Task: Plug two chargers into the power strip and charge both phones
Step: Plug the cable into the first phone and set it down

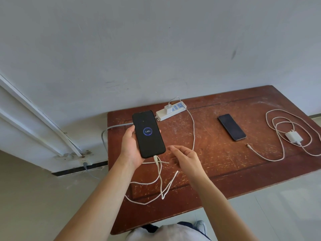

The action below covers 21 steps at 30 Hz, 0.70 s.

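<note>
The left hand is closed around the first phone, fingers wrapped on both long edges, and holds it above the table. The screen shows a charging ring, and a white cable enters the phone's near end, just below the grip. From there the cable loops over the table and runs up to the first charger, which is seated in the power strip beyond the phone's far end.

The right hand is open and empty, fingers loosely spread, just right of the held phone.

By judgement, the first half of the task is done. The remaining items lie to the right of both hands (nearer the free right hand): the second phone lies flat with a dark screen, long axis running from far-left to near-right. Well right of it, the second charger lies unplugged inside its coiled cable, whose loose connector lies just short of that phone's near end. The next reach therefore goes rightward; the strip lies back to the left.
</note>
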{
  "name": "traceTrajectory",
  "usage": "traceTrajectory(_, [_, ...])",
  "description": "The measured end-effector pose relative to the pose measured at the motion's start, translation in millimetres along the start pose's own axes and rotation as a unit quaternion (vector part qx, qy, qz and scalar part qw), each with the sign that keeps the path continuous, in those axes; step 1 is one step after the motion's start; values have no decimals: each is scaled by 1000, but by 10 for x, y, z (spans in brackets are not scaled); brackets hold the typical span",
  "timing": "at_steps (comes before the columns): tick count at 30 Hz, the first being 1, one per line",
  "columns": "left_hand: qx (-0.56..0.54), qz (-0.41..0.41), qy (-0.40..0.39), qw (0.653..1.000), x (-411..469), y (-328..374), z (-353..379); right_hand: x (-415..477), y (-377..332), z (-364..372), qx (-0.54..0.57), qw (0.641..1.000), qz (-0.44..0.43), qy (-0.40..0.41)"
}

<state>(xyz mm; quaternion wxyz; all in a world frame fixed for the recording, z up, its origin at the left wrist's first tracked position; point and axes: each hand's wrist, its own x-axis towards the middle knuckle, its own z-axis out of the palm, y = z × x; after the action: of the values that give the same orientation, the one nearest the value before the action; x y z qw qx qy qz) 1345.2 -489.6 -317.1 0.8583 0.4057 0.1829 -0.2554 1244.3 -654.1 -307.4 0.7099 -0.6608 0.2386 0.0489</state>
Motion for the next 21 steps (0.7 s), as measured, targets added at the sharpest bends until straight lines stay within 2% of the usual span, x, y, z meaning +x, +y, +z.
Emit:
traceTrajectory(2, [24,-2,15,1000,30,5,-59,67,100,46,-33,999,0,15])
traceTrajectory(4, [50,-10,31,998,64,-1,-119,151,270,58,-115,992,8,47])
traceTrajectory(9, [117,-54,77,989,176,-103,-277,307,859,42,-375,921,65,79])
traceTrajectory(14, [162,-95,122,975,342,-319,-419,373,1207,36,-388,914,104,66])
traceTrajectory(18, [147,-121,157,969,489,-530,-450,485,1264,-87,-435,894,101,38])
traceTrajectory(21, [131,-122,166,970,645,-673,-470,617,1230,-224,-473,876,77,53])
